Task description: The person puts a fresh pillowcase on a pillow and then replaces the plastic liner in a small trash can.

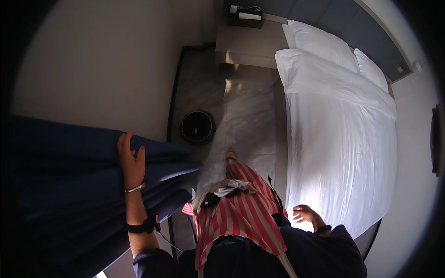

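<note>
My left hand point(133, 165) lies against a dark blue curtain point(69, 166) near its far edge. The thumb stands apart from the fingers, and no cloth is seen pinched between them; the fingers' far side is hidden. Low on the right, my right hand point(304, 213) hangs beside the bed's near end, fingers loosely spread, with nothing in it. A red-and-white striped apron point(240, 219) covers my front. Crumpled white material point(231, 187) and a dark item point(210, 200) show at its pocket.
A bed with white bedding point(333, 139) and pillows point(323, 45) runs along the right. A black waste bin point(198, 127) stands on the grey floor point(248, 118) by the wall. Beyond is a nightstand point(250, 41) bearing a dark tissue box point(245, 21).
</note>
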The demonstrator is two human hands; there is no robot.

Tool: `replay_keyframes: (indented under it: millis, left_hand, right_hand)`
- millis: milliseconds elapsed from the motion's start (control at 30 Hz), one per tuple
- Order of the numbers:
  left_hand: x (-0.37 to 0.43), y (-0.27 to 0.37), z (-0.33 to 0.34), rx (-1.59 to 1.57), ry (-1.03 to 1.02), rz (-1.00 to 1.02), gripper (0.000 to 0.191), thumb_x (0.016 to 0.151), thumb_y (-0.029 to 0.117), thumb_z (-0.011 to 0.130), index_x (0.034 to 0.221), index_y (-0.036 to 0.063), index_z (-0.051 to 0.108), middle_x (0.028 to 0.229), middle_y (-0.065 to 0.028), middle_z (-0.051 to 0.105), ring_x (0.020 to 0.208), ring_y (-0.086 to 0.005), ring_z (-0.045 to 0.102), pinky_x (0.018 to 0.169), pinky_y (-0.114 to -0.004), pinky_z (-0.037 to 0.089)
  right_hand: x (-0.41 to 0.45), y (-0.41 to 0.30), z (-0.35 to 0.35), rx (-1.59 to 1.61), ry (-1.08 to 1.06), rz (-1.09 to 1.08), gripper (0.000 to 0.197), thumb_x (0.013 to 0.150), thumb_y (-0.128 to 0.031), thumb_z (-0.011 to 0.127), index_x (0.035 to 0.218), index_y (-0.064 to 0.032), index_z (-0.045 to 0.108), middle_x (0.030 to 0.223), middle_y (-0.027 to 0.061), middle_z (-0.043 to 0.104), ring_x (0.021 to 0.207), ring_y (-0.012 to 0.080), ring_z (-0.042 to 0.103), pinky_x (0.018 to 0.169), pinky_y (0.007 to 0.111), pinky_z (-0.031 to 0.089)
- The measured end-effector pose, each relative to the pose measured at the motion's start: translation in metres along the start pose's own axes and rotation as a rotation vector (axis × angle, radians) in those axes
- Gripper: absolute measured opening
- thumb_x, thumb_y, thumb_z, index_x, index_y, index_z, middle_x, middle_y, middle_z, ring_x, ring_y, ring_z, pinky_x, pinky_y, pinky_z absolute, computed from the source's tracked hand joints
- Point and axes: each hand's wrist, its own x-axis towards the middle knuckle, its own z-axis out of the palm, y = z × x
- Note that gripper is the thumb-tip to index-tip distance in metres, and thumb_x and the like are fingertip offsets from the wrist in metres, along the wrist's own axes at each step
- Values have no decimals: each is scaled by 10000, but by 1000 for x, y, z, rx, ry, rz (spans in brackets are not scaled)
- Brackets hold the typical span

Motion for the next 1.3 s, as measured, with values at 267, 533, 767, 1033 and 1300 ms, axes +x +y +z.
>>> replay_keyframes:
  millis: [267,533,767,1033,1300]
  left_hand:
    - [-4,-36,17,117,-23,-476,389,772,68,518,1145,66,407,1252,-141,287,1139,-281,333,891,-387,344]
    - [13,-82,60,221,-47,-482,338,702,88,596,1015,3,502,1083,-157,460,1050,-285,413,901,-359,330]
    - [10,-107,106,110,-337,-454,316,691,99,607,983,5,531,1040,-168,490,1005,-294,447,867,-368,357]
    - [53,-95,117,-309,-423,-1178,266,691,48,559,955,14,546,757,-83,553,649,-161,525,543,-274,434]
    - [129,-117,246,-277,-701,-843,207,723,44,513,923,5,550,697,-77,559,571,-135,522,505,-262,431]
  right_hand:
    - [-21,-141,-69,92,52,-105,370,801,-209,515,1110,-48,391,945,131,536,797,268,567,683,422,465]
    - [-2,-117,-51,81,17,17,296,817,-187,506,1071,-46,449,936,144,532,796,278,567,647,417,490]
    - [-14,-121,-47,135,93,22,307,819,-168,504,1088,-33,441,945,150,532,800,277,568,638,410,495]
    - [-74,-202,-16,79,70,-82,360,787,-156,547,1103,-31,430,938,120,536,788,243,573,647,386,493]
    - [4,-311,3,-167,-26,-9,451,758,-196,561,1157,-57,401,990,124,518,758,215,563,631,347,500]
